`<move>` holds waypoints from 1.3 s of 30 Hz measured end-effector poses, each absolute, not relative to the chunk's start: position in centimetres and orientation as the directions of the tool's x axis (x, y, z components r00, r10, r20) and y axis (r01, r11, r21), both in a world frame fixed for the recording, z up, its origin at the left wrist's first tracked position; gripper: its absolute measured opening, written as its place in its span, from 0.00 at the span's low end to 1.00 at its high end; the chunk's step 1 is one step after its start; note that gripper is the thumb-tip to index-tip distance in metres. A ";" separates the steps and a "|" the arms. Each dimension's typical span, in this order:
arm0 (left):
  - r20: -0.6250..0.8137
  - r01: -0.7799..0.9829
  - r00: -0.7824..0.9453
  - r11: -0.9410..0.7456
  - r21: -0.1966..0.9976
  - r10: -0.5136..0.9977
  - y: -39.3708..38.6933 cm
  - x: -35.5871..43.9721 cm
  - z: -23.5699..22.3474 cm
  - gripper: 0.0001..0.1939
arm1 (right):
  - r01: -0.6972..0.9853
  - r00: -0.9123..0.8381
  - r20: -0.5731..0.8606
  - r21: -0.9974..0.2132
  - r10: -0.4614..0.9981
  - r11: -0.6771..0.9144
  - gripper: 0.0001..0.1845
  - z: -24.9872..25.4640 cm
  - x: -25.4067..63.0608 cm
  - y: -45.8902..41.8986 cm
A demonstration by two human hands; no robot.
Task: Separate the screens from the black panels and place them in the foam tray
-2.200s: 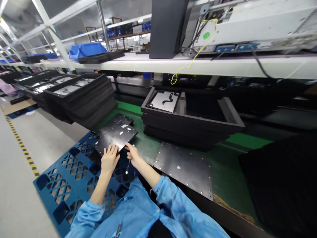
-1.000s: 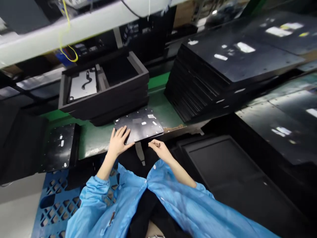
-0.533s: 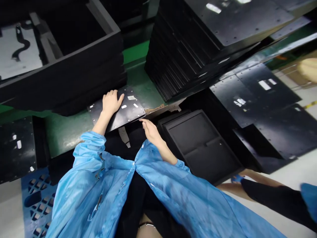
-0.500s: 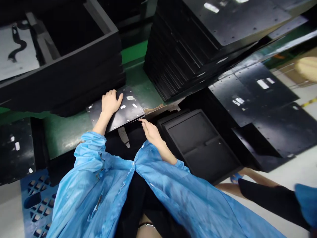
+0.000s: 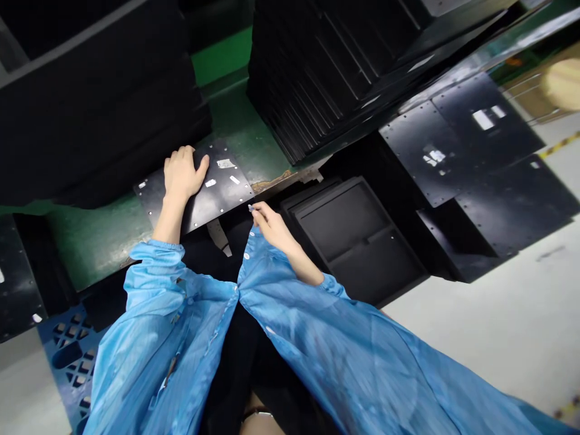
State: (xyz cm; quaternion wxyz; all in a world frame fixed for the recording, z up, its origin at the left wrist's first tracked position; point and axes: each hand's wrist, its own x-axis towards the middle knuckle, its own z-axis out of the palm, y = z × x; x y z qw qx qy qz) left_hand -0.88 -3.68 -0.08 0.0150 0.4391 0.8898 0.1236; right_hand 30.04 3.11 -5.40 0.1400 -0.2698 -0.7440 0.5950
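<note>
My left hand (image 5: 180, 175) lies flat on a black panel (image 5: 217, 199) with screw holes along its edges and small white stickers. Its fingers are spread and the thumb points right. That panel rests at the front edge of a green work surface. Just off the panel's right corner, my right hand (image 5: 272, 226) is closed in a pinch. The front edge of the blue coat (image 5: 260, 251) I wear rises to its fingertips, and a small pale bit shows between them.
A tall black stack (image 5: 104, 109) stands behind my left hand, and stacked black trays (image 5: 308, 90) rise at the back right. More black trays (image 5: 362, 241) sit lower right, beside stickered black boxes (image 5: 457, 145). A blue plastic pallet (image 5: 67, 362) lies on the floor at left.
My right fingers have gone from stretched out to a pinch, and the coat's edge now reaches up to them. My left hand stays on the panel. Another person's arm at lower right has left view.
</note>
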 end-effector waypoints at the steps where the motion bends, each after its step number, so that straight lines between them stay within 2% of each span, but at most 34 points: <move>1: 0.080 0.775 -0.616 0.584 0.242 0.784 -3.7 -0.8 -0.1 0.39 | 0.222 -0.819 -0.123 -0.969 0.561 0.112 0.16 -6.0 29.5 2.5; 5: 0.077 0.773 -0.614 0.578 0.262 0.786 -3.7 -0.7 -0.1 0.40 | 0.126 -0.765 -0.170 -0.985 0.621 -0.115 0.22 -8.6 27.6 0.7; 8: 0.079 0.782 -0.604 0.570 0.253 0.793 -3.8 -0.7 0.0 0.39 | 0.070 -0.732 -0.180 -0.979 0.657 -0.191 0.25 -9.5 26.9 0.1; 12: 0.071 0.789 -0.595 0.565 0.241 0.801 -3.8 -0.7 0.1 0.38 | 0.068 -0.719 -0.172 -0.982 0.673 -0.179 0.26 -9.3 26.9 0.0; 19: 0.045 0.774 -0.608 0.579 0.258 0.793 -3.8 -0.4 0.3 0.41 | 0.148 -0.773 -0.176 -0.984 0.609 -0.096 0.27 -8.4 27.8 1.0; 25: 0.037 0.781 -0.593 0.563 0.271 0.805 -4.0 -0.5 0.3 0.41 | 0.083 -0.729 -0.154 -0.987 0.668 -0.137 0.26 -8.8 27.3 0.0; 32: 0.027 0.777 -0.588 0.555 0.298 0.809 -4.0 -0.7 0.2 0.43 | 0.041 -0.699 -0.196 -0.971 0.688 -0.235 0.30 -9.7 26.2 -0.7; 39: 0.021 0.763 -0.599 0.562 0.320 0.801 -3.9 -0.5 0.0 0.42 | 0.079 -0.733 -0.144 -0.989 0.665 -0.127 0.24 -8.0 27.0 0.7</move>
